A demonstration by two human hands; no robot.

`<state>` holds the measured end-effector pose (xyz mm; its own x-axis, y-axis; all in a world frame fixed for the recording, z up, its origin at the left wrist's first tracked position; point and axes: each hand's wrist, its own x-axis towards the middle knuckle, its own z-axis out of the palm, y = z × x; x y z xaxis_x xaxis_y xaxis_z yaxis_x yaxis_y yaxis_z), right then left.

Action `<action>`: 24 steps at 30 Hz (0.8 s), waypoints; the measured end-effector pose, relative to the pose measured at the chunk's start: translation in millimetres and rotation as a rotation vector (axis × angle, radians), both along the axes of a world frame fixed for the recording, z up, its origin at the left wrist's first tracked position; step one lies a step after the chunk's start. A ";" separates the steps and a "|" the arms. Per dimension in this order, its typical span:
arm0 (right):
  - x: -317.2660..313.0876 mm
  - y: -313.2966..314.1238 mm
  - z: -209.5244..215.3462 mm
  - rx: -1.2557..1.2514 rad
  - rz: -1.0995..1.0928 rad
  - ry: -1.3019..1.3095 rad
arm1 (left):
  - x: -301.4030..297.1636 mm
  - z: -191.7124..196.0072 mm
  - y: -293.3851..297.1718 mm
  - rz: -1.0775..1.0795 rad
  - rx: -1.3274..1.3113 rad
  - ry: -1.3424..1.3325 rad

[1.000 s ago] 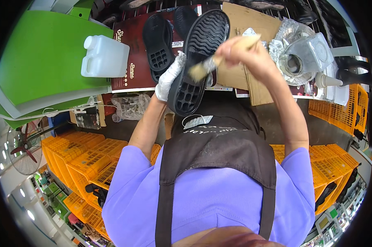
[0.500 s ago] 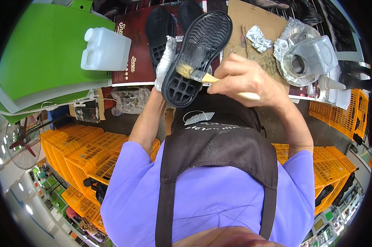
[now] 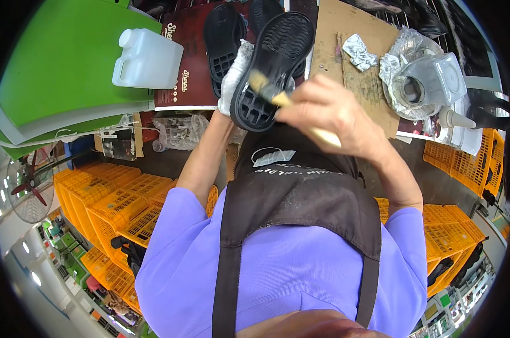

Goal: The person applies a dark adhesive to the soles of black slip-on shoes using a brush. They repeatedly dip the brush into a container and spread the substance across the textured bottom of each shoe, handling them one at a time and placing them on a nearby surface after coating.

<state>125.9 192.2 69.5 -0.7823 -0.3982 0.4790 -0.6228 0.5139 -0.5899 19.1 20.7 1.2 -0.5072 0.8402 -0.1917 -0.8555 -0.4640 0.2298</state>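
My left hand, in a white glove, holds a black shoe sole by its edge, tread side up, above the table's near edge. My right hand grips a brush with a pale wooden handle. The bristles rest on the heel end of the sole's tread. A second black sole lies on the dark red board just beyond the held one.
A white plastic jug stands at the left on the board. A brown cardboard sheet bears crumpled foil and a clear container on foil. Green panels lie left; orange crates are stacked below.
My right hand brought the brush down from the far side of the sole to its heel end. The sole tipped slightly toward me in my left hand.
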 end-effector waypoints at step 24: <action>-22.9 17.3 -9.4 -0.056 -0.150 0.114 | -1.8 -8.2 -8.6 -0.067 -0.078 0.103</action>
